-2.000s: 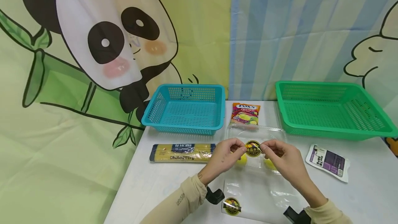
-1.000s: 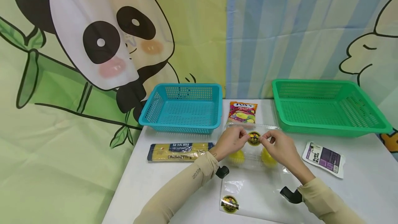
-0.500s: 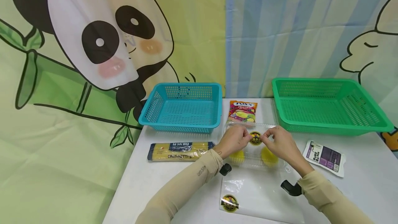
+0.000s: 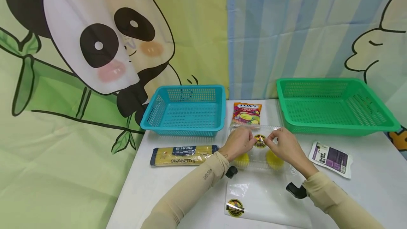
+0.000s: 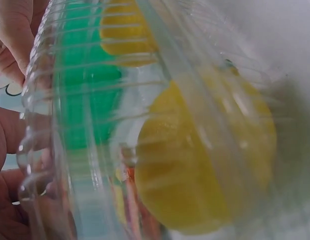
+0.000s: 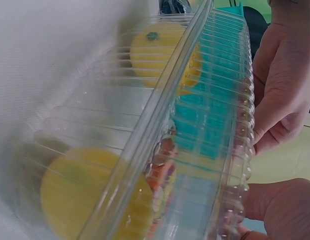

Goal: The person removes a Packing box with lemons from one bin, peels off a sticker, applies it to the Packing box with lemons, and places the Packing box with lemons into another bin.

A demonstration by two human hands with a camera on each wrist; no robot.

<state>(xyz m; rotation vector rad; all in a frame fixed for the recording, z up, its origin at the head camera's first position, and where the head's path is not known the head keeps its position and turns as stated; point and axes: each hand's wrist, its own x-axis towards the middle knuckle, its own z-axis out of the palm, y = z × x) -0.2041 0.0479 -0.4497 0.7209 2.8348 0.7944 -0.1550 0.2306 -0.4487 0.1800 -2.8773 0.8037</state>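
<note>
In the head view, my left hand (image 4: 240, 142) and right hand (image 4: 286, 147) meet over a clear plastic clamshell box (image 4: 254, 163). Between their fingertips is a round black-and-gold sticker (image 4: 260, 141). Thumb and forefinger of each hand pinch one side of it, low against the lid. Two round yellow fruits sit inside the box. One fills much of the left wrist view as a large yellow fruit (image 5: 205, 160); the right wrist view shows a fruit with a green stem end (image 6: 160, 52). Both wrist views show fingers close against the ribbed plastic; the sticker is hidden there.
A glossy clear sheet (image 4: 270, 199) with another round sticker (image 4: 235, 207) lies in front of the box. Around it are a spaghetti pack (image 4: 182, 155), a candy bag (image 4: 246, 113), a white-and-purple pouch (image 4: 330, 159), a blue basket (image 4: 184, 130) and a green basket (image 4: 340, 128).
Both hands have moved away from me and down with the sticker, from in front of the box's middle onto its lid. Over the last half second they have hardly moved.
</note>
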